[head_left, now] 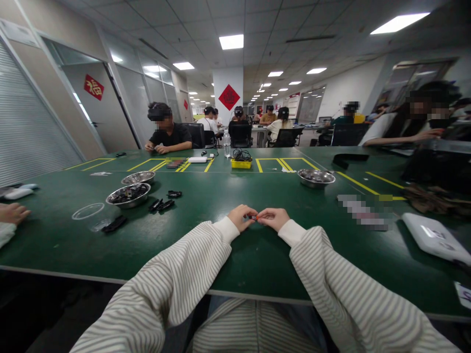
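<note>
My left hand [240, 217] and my right hand [273, 217] meet just above the green table [253, 264], fingertips almost touching. Between them is a small dark part with an orange-red bit [256, 217], pinched from both sides. Fingers cover much of it, so its exact kind cannot be made out. To the left lie several loose black plastic pieces [161, 205]. A steel bowl [128, 201] heaped with dark parts stands beyond them, with another steel bowl [138, 177] behind it. Farther right is a third steel bowl [316, 179] holding small parts.
A clear plastic tub [97, 220] stands at left beside a black piece [115, 224]. Farther back are a yellow tray with cables [241, 163] and a water bottle [226, 146]. At right lies a white case [436, 236]. Another person's hand [13, 214] rests at the left edge.
</note>
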`<state>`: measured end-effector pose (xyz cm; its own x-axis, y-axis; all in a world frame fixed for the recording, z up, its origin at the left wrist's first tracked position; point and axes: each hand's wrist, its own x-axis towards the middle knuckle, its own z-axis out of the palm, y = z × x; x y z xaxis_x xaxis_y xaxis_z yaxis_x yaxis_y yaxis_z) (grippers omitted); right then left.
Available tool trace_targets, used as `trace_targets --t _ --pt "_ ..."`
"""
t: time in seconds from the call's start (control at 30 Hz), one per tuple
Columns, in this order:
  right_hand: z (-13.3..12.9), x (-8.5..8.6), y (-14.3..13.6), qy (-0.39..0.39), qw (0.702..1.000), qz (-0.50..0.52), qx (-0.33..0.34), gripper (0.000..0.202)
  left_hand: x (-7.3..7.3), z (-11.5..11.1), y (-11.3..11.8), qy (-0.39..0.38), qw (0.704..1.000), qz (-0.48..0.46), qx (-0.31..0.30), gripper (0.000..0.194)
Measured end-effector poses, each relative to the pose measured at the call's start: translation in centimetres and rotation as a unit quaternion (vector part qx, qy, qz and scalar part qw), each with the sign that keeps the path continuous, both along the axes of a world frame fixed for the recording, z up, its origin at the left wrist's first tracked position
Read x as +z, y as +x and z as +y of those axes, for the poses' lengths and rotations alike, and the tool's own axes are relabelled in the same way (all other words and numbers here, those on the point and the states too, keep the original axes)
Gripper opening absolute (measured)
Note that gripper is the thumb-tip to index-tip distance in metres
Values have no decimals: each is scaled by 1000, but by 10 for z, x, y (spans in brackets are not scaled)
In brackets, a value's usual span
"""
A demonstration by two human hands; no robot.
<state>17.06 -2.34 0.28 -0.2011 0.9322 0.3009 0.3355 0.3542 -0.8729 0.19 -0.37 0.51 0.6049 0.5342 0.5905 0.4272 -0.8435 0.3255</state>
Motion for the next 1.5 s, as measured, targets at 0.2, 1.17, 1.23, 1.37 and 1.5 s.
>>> trace_targets --t 0.2,1.17,1.23,1.37,1.5 --pt "0 0 0 -33 999 41 -1 20 1 -1 -1 4 1000 -4 1 18" --pt "-3 6 2 20 989 -147 13 16 -9 107 -123 -95 915 115 375 27" --pt "-3 7 1 22 989 -145 14 16 -8 106 -123 -97 913 125 376 22" --pt "-3 7 1 17 990 -141 19 17 -3 102 -121 -50 926 109 358 16" --pt "-1 5 3 0 993 -115 17 19 1 87 -99 -8 959 70 274 14"
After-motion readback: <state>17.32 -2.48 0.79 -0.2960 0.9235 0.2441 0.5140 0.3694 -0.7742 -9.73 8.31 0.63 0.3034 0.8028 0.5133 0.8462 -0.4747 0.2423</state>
